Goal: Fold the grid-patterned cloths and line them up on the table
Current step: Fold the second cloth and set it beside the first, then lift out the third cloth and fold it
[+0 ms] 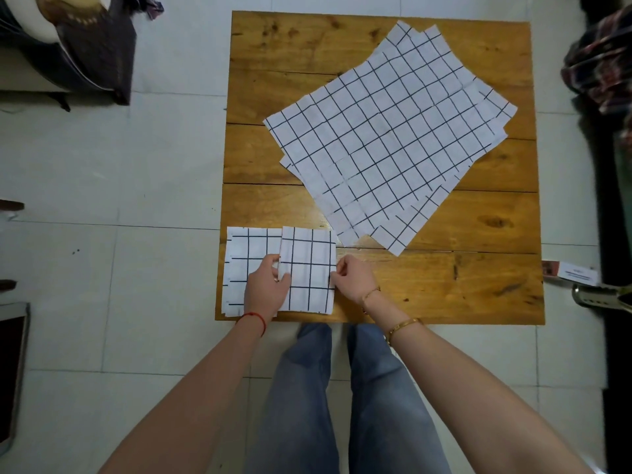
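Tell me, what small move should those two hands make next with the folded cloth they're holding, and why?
Probably nudge the second folded cloth rightward and let go. The left hand and right hand pinch its two side edges, and its left edge overlaps the first folded cloth. Side by side reads as lined up. Then the unfolded stack on the table awaits.

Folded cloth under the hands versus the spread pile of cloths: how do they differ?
The folded cloth is a small square parallel to the table edge at its near left corner; the spread pile is large, unfolded and lies diagonally. The left hand and right hand hold the folded cloth; the spread pile lies untouched. Both are white with dark grid lines.
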